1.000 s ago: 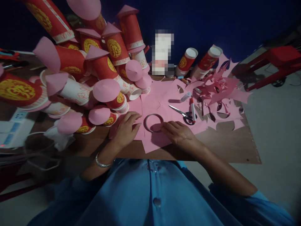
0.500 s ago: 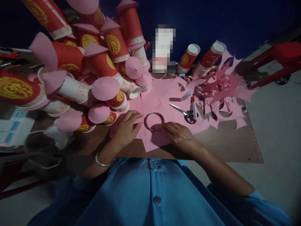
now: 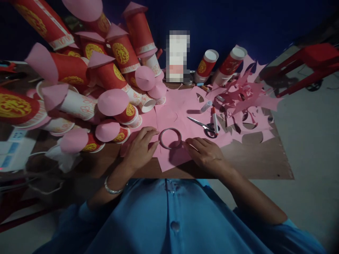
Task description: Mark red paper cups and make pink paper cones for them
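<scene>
A thin grey ring (image 3: pixel 171 148) lies on pink paper (image 3: pixel 169 163) in front of me, with paper showing through its middle. Left of the ring rests my left hand (image 3: pixel 142 146), open, its thumb apart from the fingers and the fingertips near the rim. On the other side, my right hand (image 3: pixel 205 152) is open, palm down, with its fingertips by the ring's right edge; whether they touch it I cannot tell. Scissors (image 3: pixel 203 126) with black handles and a red-capped marker (image 3: pixel 214 121) lie on the paper beyond my right hand. A grey-white marker (image 3: pixel 206 106) lies behind them.
Many red and white paper-cup figures with pink cone tops (image 3: pixel 113 102) crowd the table's left. Pink paper offcuts (image 3: pixel 249 102) pile up at the right. Two red cups (image 3: pixel 206 67) stand at the back near a blurred-out upright object (image 3: pixel 178 53). A red stool (image 3: pixel 315 60) is beyond the table.
My right hand's fingertips have drawn back slightly to the right from the ring's edge. The left hand stays beside the ring. The whole view has shifted slightly.
</scene>
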`<state>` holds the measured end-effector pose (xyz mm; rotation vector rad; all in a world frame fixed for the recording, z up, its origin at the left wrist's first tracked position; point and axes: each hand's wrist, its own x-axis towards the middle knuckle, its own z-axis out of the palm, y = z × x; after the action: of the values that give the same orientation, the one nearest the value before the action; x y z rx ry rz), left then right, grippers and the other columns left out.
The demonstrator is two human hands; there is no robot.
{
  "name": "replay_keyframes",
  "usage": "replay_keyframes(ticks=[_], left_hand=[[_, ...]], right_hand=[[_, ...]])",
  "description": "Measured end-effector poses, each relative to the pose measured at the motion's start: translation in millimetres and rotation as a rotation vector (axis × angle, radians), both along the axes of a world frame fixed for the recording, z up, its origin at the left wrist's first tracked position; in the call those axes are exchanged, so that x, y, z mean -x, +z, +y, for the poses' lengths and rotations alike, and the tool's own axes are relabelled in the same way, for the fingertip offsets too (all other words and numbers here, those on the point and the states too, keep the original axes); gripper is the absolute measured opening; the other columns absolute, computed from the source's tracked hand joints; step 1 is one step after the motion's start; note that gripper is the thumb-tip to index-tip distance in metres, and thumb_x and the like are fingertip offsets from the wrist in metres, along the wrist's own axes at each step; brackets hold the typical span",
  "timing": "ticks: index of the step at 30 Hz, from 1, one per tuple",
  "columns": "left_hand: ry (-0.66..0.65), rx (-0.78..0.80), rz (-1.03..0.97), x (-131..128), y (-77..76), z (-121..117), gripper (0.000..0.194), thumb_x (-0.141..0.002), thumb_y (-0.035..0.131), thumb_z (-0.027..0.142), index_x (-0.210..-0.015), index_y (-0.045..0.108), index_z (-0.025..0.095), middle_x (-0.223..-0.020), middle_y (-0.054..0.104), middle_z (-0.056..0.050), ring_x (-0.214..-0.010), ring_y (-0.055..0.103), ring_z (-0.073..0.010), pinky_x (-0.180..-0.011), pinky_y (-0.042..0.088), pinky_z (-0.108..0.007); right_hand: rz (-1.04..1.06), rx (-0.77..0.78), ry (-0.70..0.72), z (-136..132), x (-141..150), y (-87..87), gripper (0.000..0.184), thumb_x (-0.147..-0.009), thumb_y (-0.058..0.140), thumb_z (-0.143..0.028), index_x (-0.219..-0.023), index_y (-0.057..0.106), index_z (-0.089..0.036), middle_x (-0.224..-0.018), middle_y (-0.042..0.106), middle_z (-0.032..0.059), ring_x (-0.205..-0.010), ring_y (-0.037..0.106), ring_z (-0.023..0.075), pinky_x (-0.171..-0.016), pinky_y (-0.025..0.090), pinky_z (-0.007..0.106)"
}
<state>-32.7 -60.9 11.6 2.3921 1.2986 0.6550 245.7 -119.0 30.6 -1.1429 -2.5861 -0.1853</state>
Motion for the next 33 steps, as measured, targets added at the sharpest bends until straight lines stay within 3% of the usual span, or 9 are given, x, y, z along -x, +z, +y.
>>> replay_keyframes(ticks=[6, 12, 17, 24, 33], left_hand=[[-0.034, -0.073, -0.011, -6.4, 7.9, -5.6, 0.026, -0.099, 0.065, 0.019, -0.124, 0.065, 0.020, -0.125, 0.066, -0.010, -0.119, 0.068, -0.0241, -0.103, 0.060, -0.039], [-0.096, -0.105, -0.039, -15.0, 6.2, -8.6, 0.026, -0.099, 0.062, 0.018, -0.125, 0.064, 0.021, -0.123, 0.066, -0.010, -0.115, 0.068, -0.0246, -0.098, 0.062, -0.040], [-0.108, -0.096, -0.032, -18.4, 4.6, -10.5, 0.026, -0.100, 0.059, 0.019, -0.126, 0.064, 0.020, -0.125, 0.065, -0.011, -0.117, 0.067, -0.0256, -0.101, 0.061, -0.042], [-0.093, -0.086, 0.020, -17.6, 3.9, -14.1, 0.036, -0.099, 0.063, 0.021, -0.134, 0.057, 0.021, -0.135, 0.059, -0.013, -0.127, 0.063, -0.0296, -0.105, 0.060, -0.048], [-0.060, -0.082, 0.025, -13.4, 1.5, -15.0, 0.036, -0.099, 0.062, 0.020, -0.135, 0.056, 0.021, -0.135, 0.059, -0.014, -0.127, 0.065, -0.0290, -0.105, 0.060, -0.048]], right_hand=[[0.002, -0.019, -0.320, -7.6, -28.8, 0.7, 0.024, -0.103, 0.059, -0.018, -0.081, 0.069, -0.018, -0.084, 0.073, 0.0061, -0.077, 0.062, 0.0182, -0.068, 0.044, 0.032], [-0.009, -0.032, -0.583, -7.9, -55.1, -4.9, 0.018, -0.105, 0.056, -0.022, -0.101, 0.073, -0.019, -0.099, 0.076, 0.0086, -0.089, 0.066, 0.0212, -0.068, 0.044, 0.031], [-0.024, 0.016, -0.653, -0.6, -63.2, -4.3, 0.019, -0.105, 0.055, -0.025, -0.104, 0.073, -0.017, -0.105, 0.075, 0.0120, -0.095, 0.064, 0.0256, -0.074, 0.049, 0.035], [-0.083, 0.020, -0.653, 15.6, -62.7, -14.1, 0.025, -0.102, 0.061, -0.028, -0.121, 0.073, -0.016, -0.132, 0.069, 0.0170, -0.111, 0.063, 0.0305, -0.088, 0.054, 0.040], [-0.133, 0.158, -0.756, 18.6, -60.7, -11.4, 0.023, -0.103, 0.061, -0.032, -0.114, 0.075, -0.018, -0.123, 0.072, 0.0130, -0.100, 0.068, 0.0260, -0.073, 0.050, 0.033]])
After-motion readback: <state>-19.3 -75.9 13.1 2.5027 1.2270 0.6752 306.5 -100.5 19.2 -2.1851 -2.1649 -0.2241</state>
